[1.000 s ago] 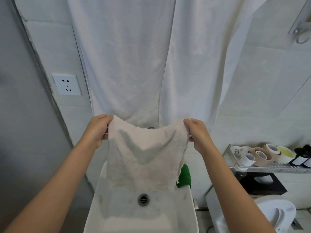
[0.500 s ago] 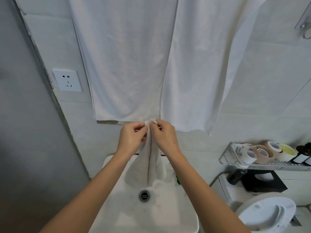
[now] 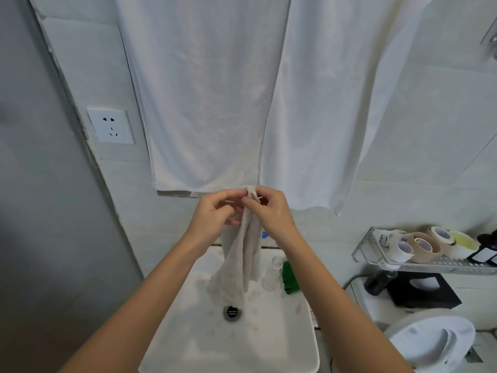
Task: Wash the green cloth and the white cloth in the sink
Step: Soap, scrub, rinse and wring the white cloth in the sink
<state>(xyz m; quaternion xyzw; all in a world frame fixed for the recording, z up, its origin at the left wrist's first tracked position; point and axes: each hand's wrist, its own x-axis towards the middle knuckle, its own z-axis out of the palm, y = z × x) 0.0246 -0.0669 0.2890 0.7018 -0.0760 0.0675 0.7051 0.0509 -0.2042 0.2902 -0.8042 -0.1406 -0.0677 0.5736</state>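
At centre frame the left hand (image 3: 215, 214) and the right hand (image 3: 271, 211) meet above the white rectangular ceramic sink (image 3: 301, 343), fingers curled and pinching the top edge of the white terry cloth (image 3: 239, 265), which is gathered lengthwise and hangs with its lower end just above the round metal drain (image 3: 231, 312). The cloth appears soft and limp, probably wet and somewhat heavy; a hold at the upper corners looks soundest, since the middle would slump. The dark green cloth (image 3: 290, 275) lies bunched at the sink's right rear, right of centre, likewise pliable, and best gathered whole in one hand.
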